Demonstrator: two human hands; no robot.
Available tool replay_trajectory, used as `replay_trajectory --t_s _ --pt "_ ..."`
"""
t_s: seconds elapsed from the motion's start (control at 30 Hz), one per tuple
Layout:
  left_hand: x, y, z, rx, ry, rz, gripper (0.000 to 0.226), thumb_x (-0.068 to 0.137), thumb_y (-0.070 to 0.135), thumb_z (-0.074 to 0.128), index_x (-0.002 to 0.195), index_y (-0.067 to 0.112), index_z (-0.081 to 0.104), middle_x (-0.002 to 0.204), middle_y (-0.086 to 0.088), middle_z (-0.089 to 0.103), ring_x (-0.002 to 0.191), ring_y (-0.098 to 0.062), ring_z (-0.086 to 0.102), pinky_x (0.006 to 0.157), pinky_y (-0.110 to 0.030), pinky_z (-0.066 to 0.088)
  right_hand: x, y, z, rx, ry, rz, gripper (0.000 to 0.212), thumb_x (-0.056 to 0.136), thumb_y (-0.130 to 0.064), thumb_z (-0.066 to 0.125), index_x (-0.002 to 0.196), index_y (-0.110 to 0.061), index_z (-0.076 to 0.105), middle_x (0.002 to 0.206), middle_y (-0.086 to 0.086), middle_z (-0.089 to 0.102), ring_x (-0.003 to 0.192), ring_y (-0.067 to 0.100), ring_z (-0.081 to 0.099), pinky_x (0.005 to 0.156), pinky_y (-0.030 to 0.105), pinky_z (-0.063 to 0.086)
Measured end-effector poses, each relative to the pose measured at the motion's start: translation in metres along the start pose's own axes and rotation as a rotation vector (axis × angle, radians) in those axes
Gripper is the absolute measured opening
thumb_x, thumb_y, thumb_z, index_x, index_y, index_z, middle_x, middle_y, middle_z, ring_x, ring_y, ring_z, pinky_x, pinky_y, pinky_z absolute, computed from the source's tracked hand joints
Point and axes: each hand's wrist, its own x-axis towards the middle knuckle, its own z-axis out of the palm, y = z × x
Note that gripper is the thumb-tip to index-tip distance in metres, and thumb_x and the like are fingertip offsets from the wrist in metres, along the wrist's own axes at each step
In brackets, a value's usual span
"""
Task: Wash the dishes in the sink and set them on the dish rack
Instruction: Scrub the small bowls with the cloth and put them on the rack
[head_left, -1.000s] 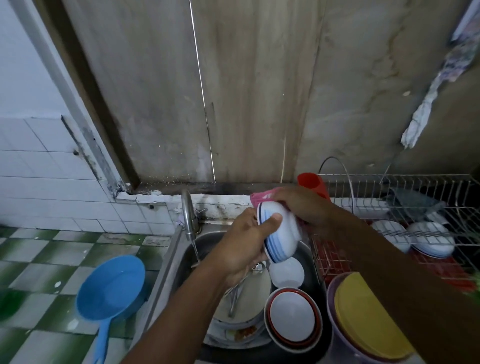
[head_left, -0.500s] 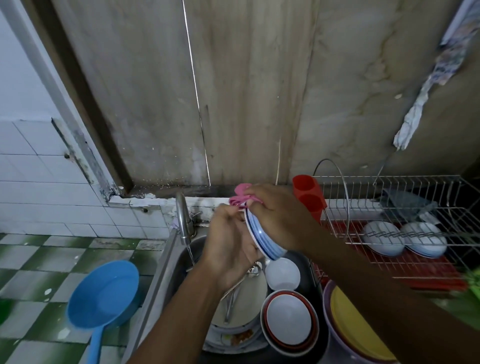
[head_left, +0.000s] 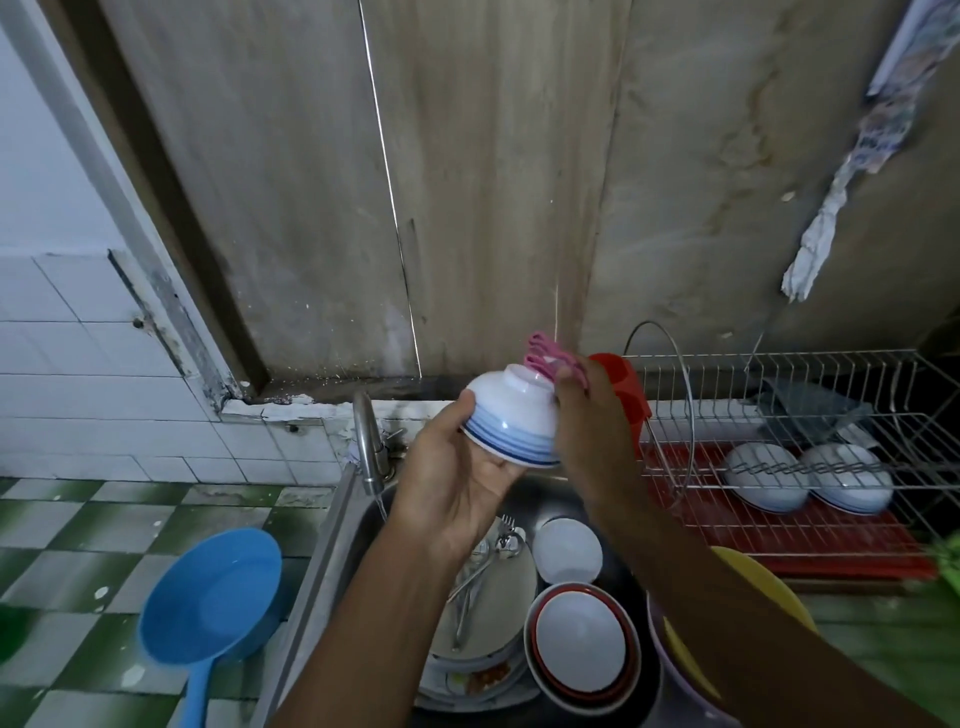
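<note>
Above the sink (head_left: 358, 525) I hold a white bowl with blue rings (head_left: 511, 415), turned bottom-up. My left hand (head_left: 457, 483) cups it from below, thumb on its left wall. My right hand (head_left: 587, 431) presses a pink cloth (head_left: 550, 358) against the bowl's base and right side. In the sink lie stacked plates (head_left: 498, 587) with a fork and spoons (head_left: 493, 551), a small white bowl (head_left: 567, 551) and a red-rimmed bowl (head_left: 582, 644). The wire dish rack (head_left: 779, 395) on the right holds two upturned white bowls (head_left: 766, 475).
The tap (head_left: 369, 447) runs a thin stream at the sink's left corner. A blue ladle (head_left: 208, 597) lies on the green checked counter. A red cup (head_left: 623, 389) stands at the rack's left end. A yellow plate (head_left: 748, 587) sits in a basin at lower right.
The bowl has turned from rim-sideways to bottom-up. My left hand shifted under it, and my right hand with the cloth moved onto its base.
</note>
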Motion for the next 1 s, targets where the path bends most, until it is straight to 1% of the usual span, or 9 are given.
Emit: replay_trajectory --t_s 0.2,0.33,0.4,0.5,0.6,0.67,0.73,0.9,1.0 --pt "0.003 0.001 0.005 -0.066 -0.027 0.039 0.044 0.107 0.028 0.041 0.137 -0.002 0.053 0.124 -0.025 0.068 0.111 -0.034 0.068 0.103 -0.047 0.052 -0.052 -0.006 0.017 -0.035 0.119 -0.217 0.042 0.106 -0.032 0.035 0.147 -0.028 0.045 0.146 -0.008 0.048 0.135 0.005 0.043 0.109 0.023 0.036" --pt "-0.009 -0.004 -0.007 0.027 -0.060 0.001 0.034 0.105 0.023 0.044 0.126 0.001 0.060 0.119 -0.021 0.072 0.105 -0.032 0.073 0.094 -0.051 0.056 0.006 -0.009 -0.013 -0.006 -0.164 0.147 0.041 0.090 -0.042 0.043 0.114 -0.017 0.066 0.111 -0.005 0.061 0.101 0.016 0.056 0.082 0.019 0.046" --pt "-0.011 -0.005 -0.007 0.106 -0.082 -0.057 0.032 0.104 0.022 0.043 0.120 0.003 0.063 0.114 -0.019 0.074 0.097 -0.031 0.075 0.086 -0.050 0.059 0.037 -0.017 -0.030 -0.030 -0.368 0.333 0.030 0.081 -0.038 0.056 0.092 -0.014 0.070 0.100 0.011 0.067 0.087 0.025 0.057 0.080 0.037 0.051" --pt "-0.011 -0.011 -0.001 0.148 -0.110 -0.127 0.035 0.104 0.021 0.040 0.123 0.002 0.062 0.113 -0.020 0.074 0.097 -0.032 0.074 0.091 -0.052 0.057 0.057 -0.034 -0.027 -0.580 -0.667 0.030 0.023 0.102 -0.018 0.051 0.110 -0.008 0.070 0.111 0.012 0.067 0.096 0.024 0.061 0.081 0.032 0.044" --pt "-0.014 -0.018 0.001 -0.016 -0.116 -0.117 0.051 0.099 0.033 0.038 0.126 -0.002 0.064 0.125 -0.025 0.068 0.114 -0.039 0.067 0.102 -0.056 0.049 0.048 -0.049 -0.013 -1.142 -0.808 -0.557 0.034 0.106 -0.019 0.040 0.125 -0.007 0.066 0.128 0.010 0.065 0.117 0.025 0.060 0.100 0.036 0.045" --pt "-0.015 -0.020 0.000 -0.169 -0.109 -0.077 0.061 0.096 0.045 0.035 0.105 -0.001 0.074 0.111 -0.022 0.073 0.105 -0.035 0.071 0.096 -0.049 0.052 0.031 -0.048 -0.010 -1.232 -0.701 -0.833 0.039 0.103 -0.024 0.037 0.119 -0.009 0.069 0.122 0.008 0.067 0.112 0.026 0.061 0.097 0.042 0.045" --pt "-0.010 -0.019 -0.001 -0.287 -0.083 -0.041 0.065 0.097 0.052 0.033 0.081 0.005 0.076 0.086 -0.012 0.075 0.080 -0.025 0.075 0.079 -0.034 0.058 0.007 -0.036 -0.012 -1.011 -0.543 -0.883 0.045 0.096 -0.032 0.036 0.111 -0.010 0.072 0.114 0.006 0.069 0.105 0.029 0.061 0.094 0.042 0.043" --pt "0.001 -0.004 0.002 -0.308 -0.067 -0.029 0.053 0.104 0.039 0.040 0.132 -0.002 0.058 0.114 -0.020 0.068 0.099 -0.029 0.069 0.087 -0.039 0.061 -0.034 0.005 -0.016 -0.728 -0.220 -0.879 0.045 0.101 -0.023 0.041 0.143 -0.011 0.054 0.152 0.007 0.048 0.147 0.031 0.032 0.124 0.041 0.023" --pt "0.003 -0.008 0.012 -0.221 -0.074 -0.005 0.046 0.107 0.029 0.037 0.134 -0.004 0.055 0.127 -0.027 0.066 0.109 -0.033 0.068 0.092 -0.048 0.055 -0.035 0.012 -0.017 -0.321 -0.019 -0.548 0.046 0.107 -0.025 0.036 0.152 -0.017 0.040 0.156 -0.004 0.041 0.149 0.020 0.030 0.121 0.025 0.025"
